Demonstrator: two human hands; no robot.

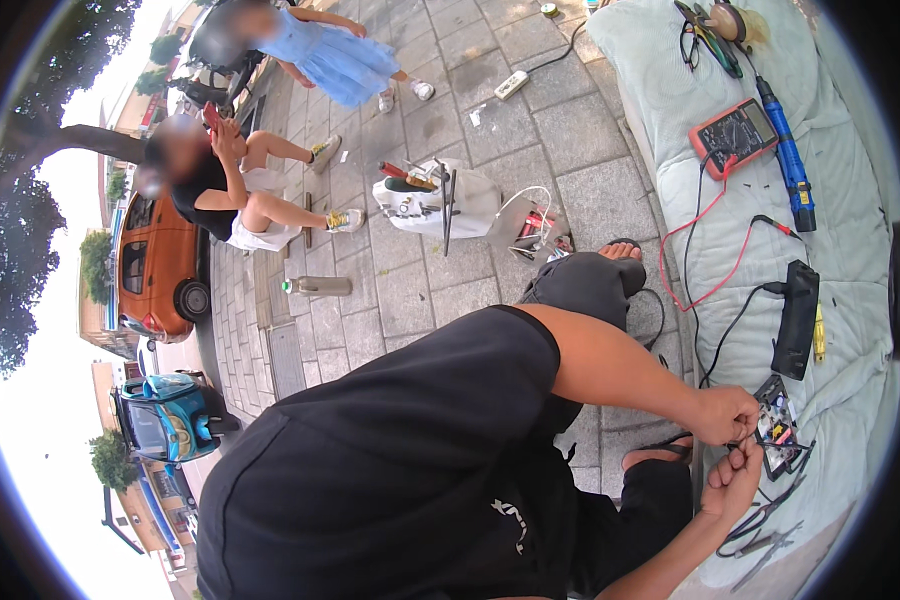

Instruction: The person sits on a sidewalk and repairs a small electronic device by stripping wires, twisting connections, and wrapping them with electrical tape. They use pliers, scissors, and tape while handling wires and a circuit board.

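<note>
My left hand (726,416), at the end of the upper forearm, has its fingers pinched at the left edge of an opened dark device (778,415) with small coloured parts inside. Just below it, my right hand (730,478) is curled, its fingertips close to my left hand's. What either hand holds is too small to make out. The device lies on a pale padded mat (830,450), with dark cables and pliers (775,540) below it. A long black case (796,320) and a thin yellow tool (819,330) lie above it.
Higher on the mat are a red multimeter (730,140), a blue tool (785,150) and pliers (703,40). On the paving stand a white tool bag (435,205) and a bottle (317,286). Left, a seated person (220,200) holds a phone; another in blue (325,55) stands behind.
</note>
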